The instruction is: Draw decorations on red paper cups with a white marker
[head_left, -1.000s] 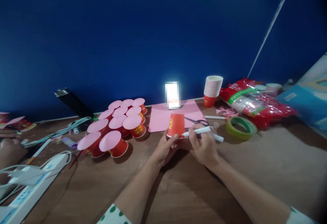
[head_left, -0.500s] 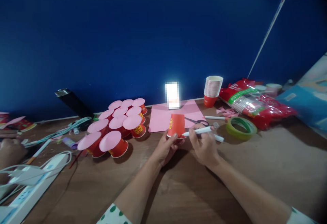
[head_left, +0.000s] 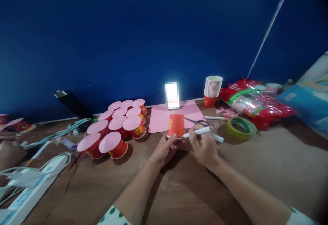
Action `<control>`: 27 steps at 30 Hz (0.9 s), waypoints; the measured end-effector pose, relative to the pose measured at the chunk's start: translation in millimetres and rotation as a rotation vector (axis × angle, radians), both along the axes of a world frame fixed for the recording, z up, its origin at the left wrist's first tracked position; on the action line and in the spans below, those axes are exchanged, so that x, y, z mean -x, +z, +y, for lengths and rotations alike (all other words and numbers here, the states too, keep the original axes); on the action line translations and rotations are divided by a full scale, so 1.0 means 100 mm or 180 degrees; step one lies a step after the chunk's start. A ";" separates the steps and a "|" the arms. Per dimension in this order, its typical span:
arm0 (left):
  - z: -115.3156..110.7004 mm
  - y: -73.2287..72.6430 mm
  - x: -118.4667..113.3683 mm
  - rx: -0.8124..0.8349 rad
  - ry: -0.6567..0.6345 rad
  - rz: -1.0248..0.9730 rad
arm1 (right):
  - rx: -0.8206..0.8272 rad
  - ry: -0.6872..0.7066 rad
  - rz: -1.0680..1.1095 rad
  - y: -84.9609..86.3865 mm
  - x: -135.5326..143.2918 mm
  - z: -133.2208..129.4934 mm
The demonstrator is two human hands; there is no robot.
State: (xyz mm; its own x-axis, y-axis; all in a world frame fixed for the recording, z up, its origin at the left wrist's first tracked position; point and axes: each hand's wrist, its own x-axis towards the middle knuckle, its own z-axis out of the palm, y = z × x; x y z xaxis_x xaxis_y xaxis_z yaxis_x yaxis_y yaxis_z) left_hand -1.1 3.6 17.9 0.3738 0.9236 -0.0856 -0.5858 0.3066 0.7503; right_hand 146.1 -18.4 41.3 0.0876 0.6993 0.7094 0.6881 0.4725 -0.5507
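Observation:
An upside-down red paper cup (head_left: 177, 125) is held by my left hand (head_left: 165, 149), with the thumb on its side near the rim. My right hand (head_left: 205, 148) grips a white marker (head_left: 200, 131), its tip close to the cup's lower right edge. Whether the tip touches the cup cannot be made out. Behind the cup lie pink paper (head_left: 159, 117) and dark-handled scissors (head_left: 201, 122). Left of my hands stand several red cups topped with pink paper discs (head_left: 110, 142).
At the right are a stack of cups (head_left: 213, 90), a tape roll (head_left: 241, 128) and a red plastic bag (head_left: 256, 103). A lit phone (head_left: 172, 95) stands behind. A power strip (head_left: 33, 184) and another person's hand (head_left: 11, 153) are at the left.
The view has shifted very slightly. The cup and the marker stay in nearly the same place, with both hands still holding them.

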 end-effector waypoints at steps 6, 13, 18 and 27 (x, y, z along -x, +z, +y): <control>0.00 -0.01 0.01 -0.0023 -0.0085 -0.0004 | -0.0061 -0.0100 -0.0027 0.01 -0.02 0.01; -0.01 0.02 0.00 -0.0044 -0.0162 -0.0004 | -0.0199 -0.0194 -0.0044 0.03 -0.03 0.01; 0.00 0.01 0.00 -0.0016 -0.0094 -0.0005 | -0.0122 -0.0121 -0.0011 0.02 -0.03 0.02; 0.00 -0.01 0.01 0.0017 0.0075 -0.0075 | 0.0050 0.0031 -0.0001 0.04 0.00 0.00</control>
State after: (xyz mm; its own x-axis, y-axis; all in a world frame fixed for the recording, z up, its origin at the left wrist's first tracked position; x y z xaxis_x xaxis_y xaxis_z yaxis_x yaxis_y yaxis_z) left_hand -1.8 4.0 16.4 0.3539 0.9317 -0.0821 -0.6103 0.2966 0.7345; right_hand 146.4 -18.9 45.5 0.0806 0.7112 0.6984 0.6837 0.4704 -0.5579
